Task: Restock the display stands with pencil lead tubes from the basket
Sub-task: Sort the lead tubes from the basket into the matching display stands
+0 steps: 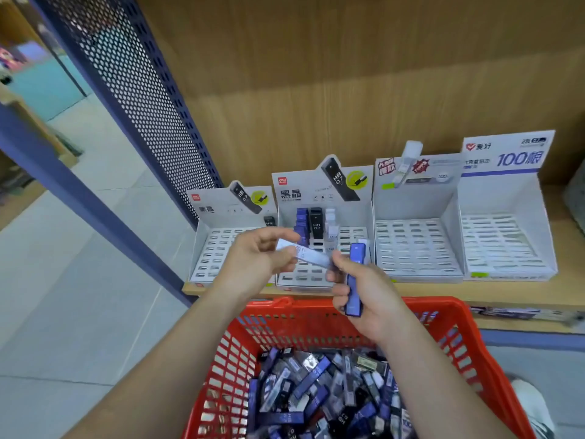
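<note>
You faced a wooden shelf (566, 213) in a shop aisle.
A wood-grain back panel (348, 74) rose behind it. A blue perforated metal side panel (136, 90) closed off its left end, and a blue beam (79, 185) slanted across beyond that. Pale grey floor tiles (79, 296) stretched away on your left under soft, even light.

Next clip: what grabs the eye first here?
The red basket at the bottom is heaped with blue, black and clear pencil lead tubes. Above it, the left hand pinches a pale tube and the right hand grips a blue tube. Behind, four white display stands line the wooden shelf, slots mostly empty.
</note>
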{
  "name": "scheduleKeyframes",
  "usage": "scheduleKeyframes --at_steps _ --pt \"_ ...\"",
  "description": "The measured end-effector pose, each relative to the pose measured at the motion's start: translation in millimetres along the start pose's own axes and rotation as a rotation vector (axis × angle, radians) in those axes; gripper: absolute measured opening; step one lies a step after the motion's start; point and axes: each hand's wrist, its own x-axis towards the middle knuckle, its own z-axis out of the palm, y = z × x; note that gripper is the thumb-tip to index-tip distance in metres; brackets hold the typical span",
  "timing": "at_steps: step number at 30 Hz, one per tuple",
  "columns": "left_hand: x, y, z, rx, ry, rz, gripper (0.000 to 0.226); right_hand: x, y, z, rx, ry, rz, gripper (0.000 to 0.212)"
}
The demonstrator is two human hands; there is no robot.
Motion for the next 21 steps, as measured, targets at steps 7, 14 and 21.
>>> scheduleKeyframes --at_steps 7,14,21 --pt "33.7 -12.4 11.6 0.538 0.139 0.214 0.016 19.6 -25.9 -20.7 -0.170 0.330 -0.188 0.018" --pt "43.9 -30.3 39.9 0.531 0.102 0.240 0.016 22.3 -14.1 -39.9 -0.134 0.240 -0.161 0.017" --pt "51.6 -44.8 46.5 0.564 0.042 0.292 0.019 32.0 -0.6 -52.0 -0.468 0.301 -0.228 0.011"
